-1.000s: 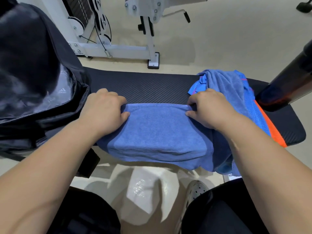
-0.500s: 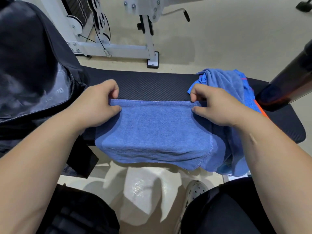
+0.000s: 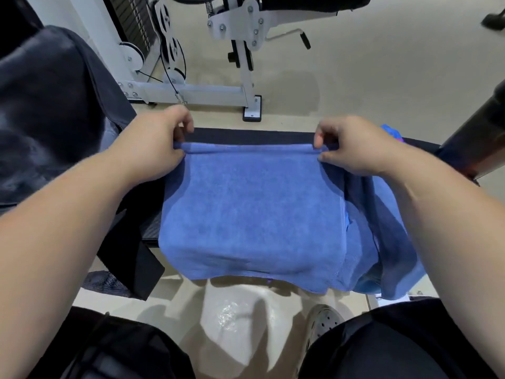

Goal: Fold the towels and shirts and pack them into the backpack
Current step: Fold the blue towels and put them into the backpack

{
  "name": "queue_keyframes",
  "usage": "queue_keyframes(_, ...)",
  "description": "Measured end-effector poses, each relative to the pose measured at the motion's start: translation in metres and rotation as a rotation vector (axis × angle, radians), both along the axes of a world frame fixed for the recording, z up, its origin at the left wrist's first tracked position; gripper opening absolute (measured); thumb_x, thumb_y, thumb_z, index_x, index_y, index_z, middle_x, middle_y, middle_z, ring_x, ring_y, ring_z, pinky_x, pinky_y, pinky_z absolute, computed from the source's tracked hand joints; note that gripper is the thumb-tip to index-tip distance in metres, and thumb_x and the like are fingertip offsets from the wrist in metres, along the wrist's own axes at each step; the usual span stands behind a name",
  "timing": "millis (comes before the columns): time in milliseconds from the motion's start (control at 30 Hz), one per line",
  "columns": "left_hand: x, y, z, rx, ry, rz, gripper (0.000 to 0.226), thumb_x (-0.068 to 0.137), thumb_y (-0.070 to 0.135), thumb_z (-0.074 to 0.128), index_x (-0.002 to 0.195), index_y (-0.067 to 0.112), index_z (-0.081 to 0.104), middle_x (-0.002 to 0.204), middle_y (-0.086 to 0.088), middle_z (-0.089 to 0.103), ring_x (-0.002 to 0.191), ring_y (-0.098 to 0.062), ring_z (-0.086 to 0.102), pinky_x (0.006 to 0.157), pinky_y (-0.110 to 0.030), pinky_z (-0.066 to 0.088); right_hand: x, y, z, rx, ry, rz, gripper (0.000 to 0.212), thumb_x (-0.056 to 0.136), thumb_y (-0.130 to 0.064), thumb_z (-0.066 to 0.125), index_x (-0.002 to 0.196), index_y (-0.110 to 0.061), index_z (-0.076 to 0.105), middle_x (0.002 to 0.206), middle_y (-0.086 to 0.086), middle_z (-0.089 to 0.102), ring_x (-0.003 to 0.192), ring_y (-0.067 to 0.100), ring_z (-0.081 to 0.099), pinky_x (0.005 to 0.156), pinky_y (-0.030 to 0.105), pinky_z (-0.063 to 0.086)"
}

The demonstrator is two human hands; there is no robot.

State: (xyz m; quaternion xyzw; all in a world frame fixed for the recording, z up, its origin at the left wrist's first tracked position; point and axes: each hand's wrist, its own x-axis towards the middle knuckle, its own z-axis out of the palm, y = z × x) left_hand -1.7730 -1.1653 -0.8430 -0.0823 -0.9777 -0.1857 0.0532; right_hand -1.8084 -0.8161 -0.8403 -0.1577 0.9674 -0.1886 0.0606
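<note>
Pretty clearly a gym. The black padded surface [image 3: 246, 135] is a workout bench with that textured vinyl cover. Right behind it there's a bolted white steel machine frame [image 3: 191, 91] with a weight stack [image 3: 128, 17], cable pulleys [image 3: 168, 47] and a lever [image 3: 302, 38] with a black grip. A plain beige floor [image 3: 369, 77] runs behind the surface too, and a glossy black roller [image 3: 481, 132] sticks up at its right end.
</note>
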Motion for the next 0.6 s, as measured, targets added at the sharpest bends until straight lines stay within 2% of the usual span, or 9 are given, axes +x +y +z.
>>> queue_keyframes(100, -0.034, 0.001, 0.008, -0.133, 0.045, 0.008, 0.034, 0.080, 0.003, 0.060, 0.110, 0.017, 0.067, 0.088, -0.003, 0.068, 0.085, -0.028, 0.057, 0.078, -0.036, 0.047, -0.032, -0.007, 0.009, 0.099, 0.071, -0.004, 0.037, 0.083, -0.015, 0.074, 0.119, -0.022, 0.068, 0.095, 0.002, 0.066, 0.094, 0.029, 0.060, 0.081, 0.032, 0.046)
queue_keyframes(133, -0.045, 0.004, 0.012, -0.181, 0.075, 0.011, 0.030, 0.081, 0.005, 0.060, 0.108, 0.014, 0.070, 0.089, -0.008, 0.069, 0.087, -0.032, 0.058, 0.077, -0.037, 0.048, -0.043, -0.009, 0.013, 0.154, 0.121, -0.006, 0.036, 0.085, -0.016, 0.072, 0.121, -0.019, 0.068, 0.100, 0.008, 0.068, 0.097, 0.033, 0.061, 0.083, 0.035, 0.048)
queue_keyframes(233, -0.070, 0.013, 0.028, -0.300, 0.163, 0.058, 0.018, 0.083, 0.005, 0.061, 0.095, 0.009, 0.074, 0.091, -0.017, 0.065, 0.087, -0.039, 0.057, 0.068, -0.037, 0.043, -0.067, -0.014, 0.029, 0.248, 0.269, -0.096, 0.022, 0.086, -0.014, 0.061, 0.104, -0.020, 0.072, 0.097, 0.015, 0.068, 0.089, 0.040, 0.060, 0.071, 0.038, 0.049)
queue_keyframes(333, -0.079, 0.015, 0.044, -0.336, 0.240, 0.123, 0.019, 0.082, 0.004, 0.062, 0.096, 0.010, 0.074, 0.097, -0.018, 0.061, 0.089, -0.041, 0.056, 0.068, -0.038, 0.041, -0.075, -0.016, 0.039, 0.205, 0.364, -0.181, 0.022, 0.087, -0.015, 0.057, 0.103, -0.022, 0.070, 0.102, 0.015, 0.067, 0.093, 0.040, 0.059, 0.069, 0.036, 0.041)
queue_keyframes(467, -0.059, 0.011, 0.045, -0.336, 0.251, 0.059, 0.015, 0.077, 0.006, 0.066, 0.090, 0.012, 0.070, 0.093, -0.016, 0.060, 0.089, -0.041, 0.057, 0.069, -0.039, 0.044, -0.052, -0.014, 0.032, 0.198, 0.338, -0.116, 0.017, 0.082, -0.014, 0.061, 0.095, -0.023, 0.067, 0.102, 0.012, 0.068, 0.095, 0.038, 0.059, 0.070, 0.036, 0.044)
queue_keyframes(600, -0.014, 0.005, 0.030, -0.289, 0.201, -0.012, 0.013, 0.074, 0.011, 0.072, 0.079, 0.020, 0.064, 0.084, -0.007, 0.060, 0.079, -0.031, 0.052, 0.069, -0.036, 0.045, -0.007, -0.005, 0.019, 0.125, 0.286, -0.026, 0.011, 0.079, -0.013, 0.063, 0.086, -0.021, 0.067, 0.091, 0.004, 0.069, 0.089, 0.033, 0.061, 0.071, 0.037, 0.048)
